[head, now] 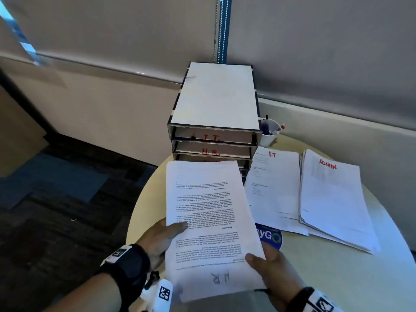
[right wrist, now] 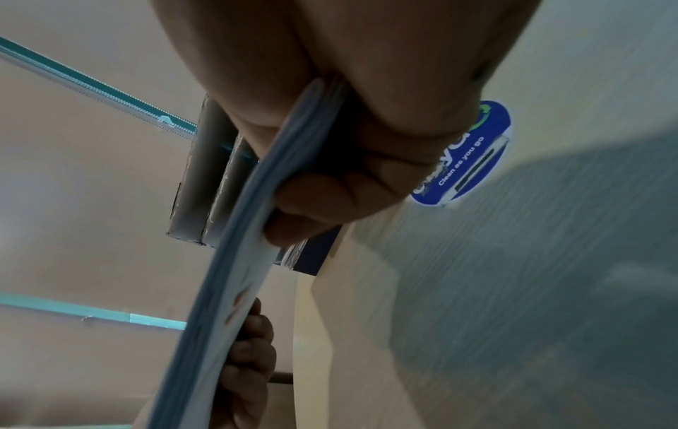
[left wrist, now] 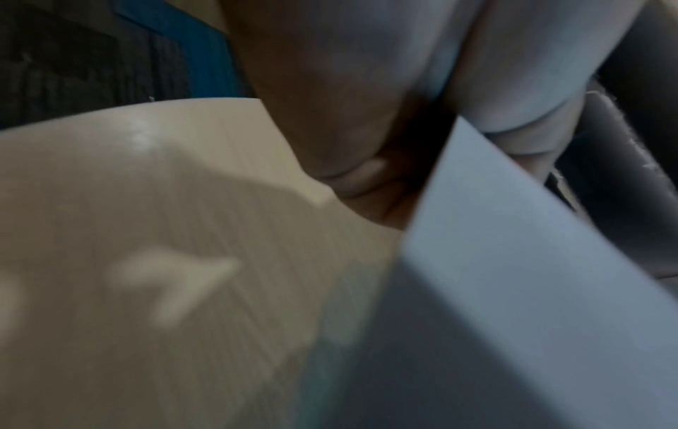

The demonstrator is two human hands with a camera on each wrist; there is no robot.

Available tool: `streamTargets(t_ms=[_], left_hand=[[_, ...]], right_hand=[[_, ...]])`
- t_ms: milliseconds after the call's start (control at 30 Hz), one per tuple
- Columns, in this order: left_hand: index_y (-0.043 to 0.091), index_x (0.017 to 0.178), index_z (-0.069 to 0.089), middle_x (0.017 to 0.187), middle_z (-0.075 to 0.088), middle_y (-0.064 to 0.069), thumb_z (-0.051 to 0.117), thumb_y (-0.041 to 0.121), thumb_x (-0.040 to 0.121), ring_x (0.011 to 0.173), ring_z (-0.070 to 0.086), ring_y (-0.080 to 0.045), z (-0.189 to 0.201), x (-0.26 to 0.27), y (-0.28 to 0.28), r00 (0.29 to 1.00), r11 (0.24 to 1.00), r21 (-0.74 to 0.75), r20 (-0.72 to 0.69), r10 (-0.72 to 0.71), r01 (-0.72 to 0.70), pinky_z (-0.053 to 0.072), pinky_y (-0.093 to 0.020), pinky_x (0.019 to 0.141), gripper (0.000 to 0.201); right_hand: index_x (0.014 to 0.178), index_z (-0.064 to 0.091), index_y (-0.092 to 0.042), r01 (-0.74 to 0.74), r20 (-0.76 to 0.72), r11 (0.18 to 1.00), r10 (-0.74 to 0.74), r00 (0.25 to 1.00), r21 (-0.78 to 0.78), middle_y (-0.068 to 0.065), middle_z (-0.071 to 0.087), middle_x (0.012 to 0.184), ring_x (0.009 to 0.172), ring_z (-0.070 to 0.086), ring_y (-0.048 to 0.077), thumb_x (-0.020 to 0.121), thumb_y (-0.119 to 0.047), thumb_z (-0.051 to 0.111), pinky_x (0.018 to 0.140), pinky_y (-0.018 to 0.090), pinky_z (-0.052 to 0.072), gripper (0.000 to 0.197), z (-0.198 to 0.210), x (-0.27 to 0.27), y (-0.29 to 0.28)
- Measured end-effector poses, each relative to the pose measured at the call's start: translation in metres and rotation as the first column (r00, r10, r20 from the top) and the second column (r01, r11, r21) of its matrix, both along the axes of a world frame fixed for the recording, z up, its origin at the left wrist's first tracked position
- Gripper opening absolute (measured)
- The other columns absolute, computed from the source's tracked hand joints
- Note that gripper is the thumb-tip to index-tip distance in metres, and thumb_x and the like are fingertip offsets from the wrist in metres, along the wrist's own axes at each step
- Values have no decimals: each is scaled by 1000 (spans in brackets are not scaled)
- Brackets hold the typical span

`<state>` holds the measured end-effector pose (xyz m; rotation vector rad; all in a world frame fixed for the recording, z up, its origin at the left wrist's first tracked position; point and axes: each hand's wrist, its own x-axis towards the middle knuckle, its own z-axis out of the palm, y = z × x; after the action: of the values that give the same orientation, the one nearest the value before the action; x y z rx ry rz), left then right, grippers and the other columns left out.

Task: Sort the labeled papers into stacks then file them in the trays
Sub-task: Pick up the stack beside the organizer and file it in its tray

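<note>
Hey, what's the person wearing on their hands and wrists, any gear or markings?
Both hands are bare, with no gloves or rings in view. The left hand has a wide black wrist strap with a white panel bearing a black square marker; below it hangs a white block with a similar black-and-white code tag. The right hand wears a black band with a white marker panel. No sleeves show.

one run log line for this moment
both hands: left, right grip HR stack | heading: trays | table: I.T stack, ADMIN stack
</note>
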<state>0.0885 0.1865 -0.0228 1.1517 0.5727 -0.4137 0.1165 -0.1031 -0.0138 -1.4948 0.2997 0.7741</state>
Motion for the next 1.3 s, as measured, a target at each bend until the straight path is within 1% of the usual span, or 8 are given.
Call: streamTargets(t_ms=[133,367,500,633,867,967,1167,1300], left_hand=[[13,131,62,127,67,-16,68,18,91,115,64,-39,1,23,9,1000,1000,-30,26,-4,4,41,-58,107,41],[12,131,61,125,68,-14,67,23,82,115,65,-39,-4,38,9,999,999,-50,40,-2,4,41,-58,108,50],[15,132,60,128,66,-16,64,21,84,117,62,-42,-6,24,6,999,996,-88,38,4,-1,39,-63,107,49],[15,134,58,130,65,-18,62,14,86,117,62,-42,10,32,6,989,993,-113,141,35,-19,44,-59,104,49],[12,123,63,123,68,-20,51,2,97,109,65,-42,39,80,14,976,995,-15,195,96,-95,47,-60,101,31],[8,122,62,120,69,-21,49,2,98,106,66,-41,42,89,15,981,993,40,165,99,-107,49,-57,99,28],[11,122,62,118,71,-17,45,1,99,106,67,-41,37,77,18,988,990,98,129,90,-103,51,-55,97,30],[10,125,60,118,71,-17,45,2,100,106,65,-41,46,81,22,975,989,63,186,124,-137,48,-57,98,30]], right_hand=[[116,66,-11,-10,72,1000,8,997,24,11,75,104,93,72,31,72,-11,68,77,39,59,44,5,16,7],[122,64,-18,-96,74,994,100,992,-51,9,74,110,101,70,33,74,-23,68,96,55,50,48,-4,37,1],[125,62,-31,-208,56,955,224,973,-210,-10,73,112,106,68,13,60,-48,73,99,36,51,68,-3,29,-20],[114,65,-36,-226,71,953,244,967,-200,-17,74,105,93,69,0,66,-47,70,72,9,51,49,6,13,-36],[119,62,-20,-138,6,989,138,990,-43,7,74,111,101,70,30,61,-27,83,95,49,52,63,2,29,-34],[123,58,-8,-57,-60,998,59,996,27,17,74,107,97,70,39,83,-2,69,87,48,55,42,-3,35,-23],[121,62,-14,-107,0,994,107,994,-14,9,75,106,100,70,31,46,-31,91,99,47,49,82,-7,29,-16],[122,63,-16,-102,72,995,102,992,-9,10,74,109,100,70,33,62,-29,80,96,54,50,63,-5,29,-20]])
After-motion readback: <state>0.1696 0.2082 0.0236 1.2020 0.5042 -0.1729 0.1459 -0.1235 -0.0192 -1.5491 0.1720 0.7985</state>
